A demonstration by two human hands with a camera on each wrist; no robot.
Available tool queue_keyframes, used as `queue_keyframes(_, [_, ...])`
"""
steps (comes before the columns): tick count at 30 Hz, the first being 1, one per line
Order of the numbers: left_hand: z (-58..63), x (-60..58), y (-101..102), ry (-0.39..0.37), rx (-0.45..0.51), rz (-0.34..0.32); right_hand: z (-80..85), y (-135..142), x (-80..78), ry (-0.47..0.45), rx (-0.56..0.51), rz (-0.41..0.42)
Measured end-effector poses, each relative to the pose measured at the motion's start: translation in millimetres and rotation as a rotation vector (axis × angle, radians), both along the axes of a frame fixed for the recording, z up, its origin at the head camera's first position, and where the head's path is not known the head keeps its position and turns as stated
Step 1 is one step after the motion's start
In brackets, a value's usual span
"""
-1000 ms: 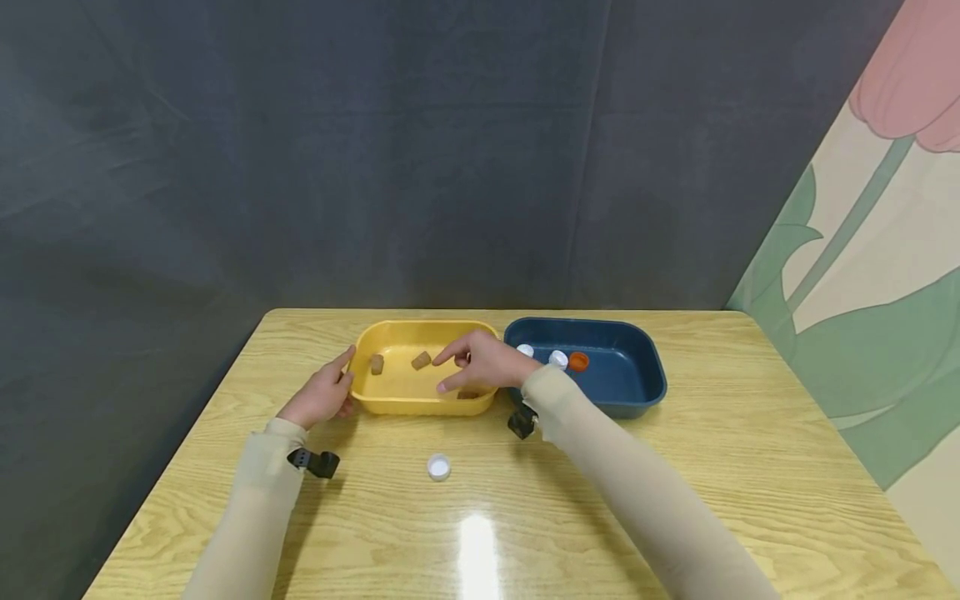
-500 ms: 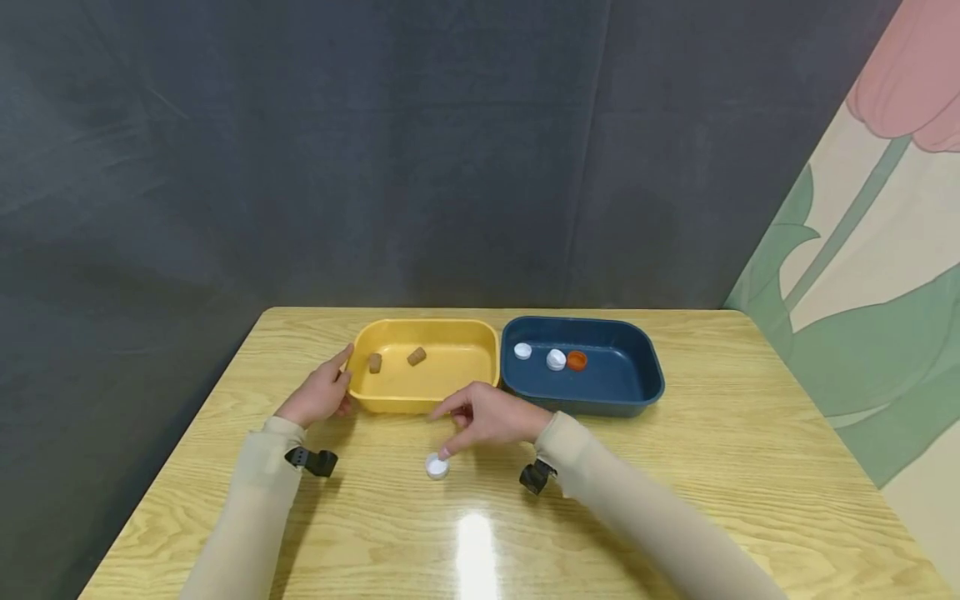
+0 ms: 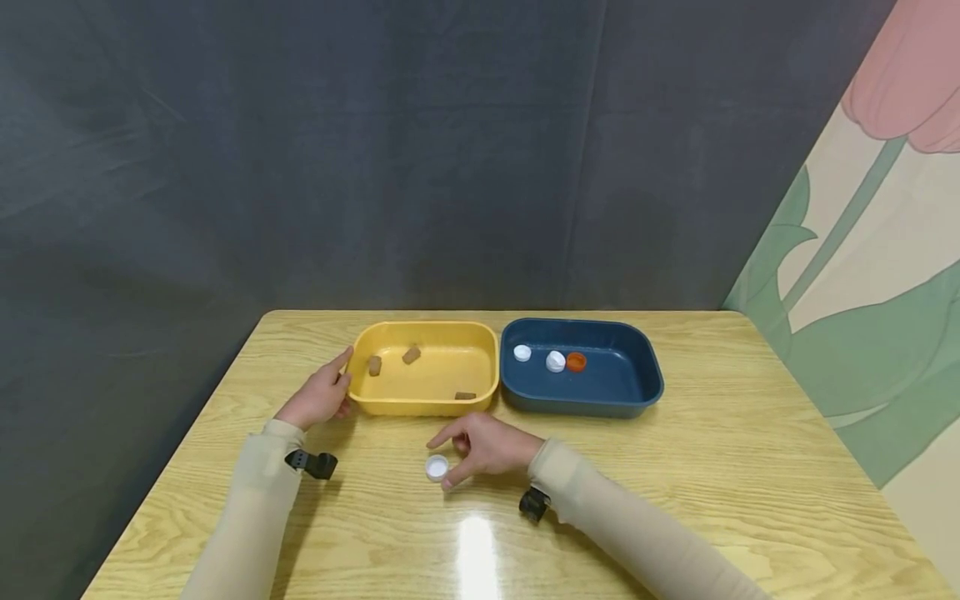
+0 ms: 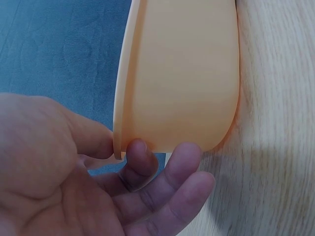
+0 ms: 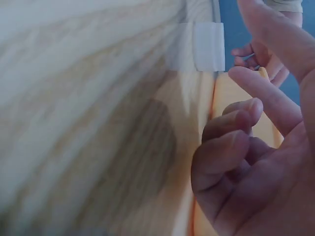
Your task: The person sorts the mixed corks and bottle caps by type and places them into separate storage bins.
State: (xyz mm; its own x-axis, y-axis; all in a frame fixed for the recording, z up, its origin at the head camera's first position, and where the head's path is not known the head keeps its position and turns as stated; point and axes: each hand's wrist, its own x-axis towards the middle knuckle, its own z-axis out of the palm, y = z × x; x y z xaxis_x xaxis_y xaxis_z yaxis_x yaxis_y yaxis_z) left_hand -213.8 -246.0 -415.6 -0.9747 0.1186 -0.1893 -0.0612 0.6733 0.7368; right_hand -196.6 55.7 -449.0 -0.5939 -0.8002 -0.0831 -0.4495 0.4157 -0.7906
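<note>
On the table before me lies a white bottle cap (image 3: 437, 467), its hollow side up. My right hand (image 3: 487, 446) reaches around it with thumb and index finger spread; the other fingers are curled in. The right wrist view shows the cap (image 5: 209, 46) just beyond those two fingertips, with a gap. My left hand (image 3: 318, 393) pinches the left end of the yellow tray (image 3: 420, 408); in the left wrist view, thumb and index finger meet at its rim (image 4: 129, 73). Inside the tray are small brown cork-like pieces, one at the left (image 3: 375, 365), one behind (image 3: 411, 355) and one at front right (image 3: 465, 396).
A dark blue tray (image 3: 581, 408) stands against the yellow tray's right side. It holds white caps (image 3: 555, 362) and an orange cap (image 3: 576, 362). Behind the wooden table (image 3: 720, 467) hangs a dark cloth (image 3: 375, 150).
My right hand has come from over the yellow tray toward me, down to the white bottle cap, thumb and index finger still apart. The left hand keeps its place on the tray.
</note>
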Motion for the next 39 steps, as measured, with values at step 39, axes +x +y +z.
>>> queue_keyframes(39, [-2.3, -0.6, -1, -0.008, 0.003, 0.004, -11.3, -10, 2.0, 0.088, 0.065, -0.017])
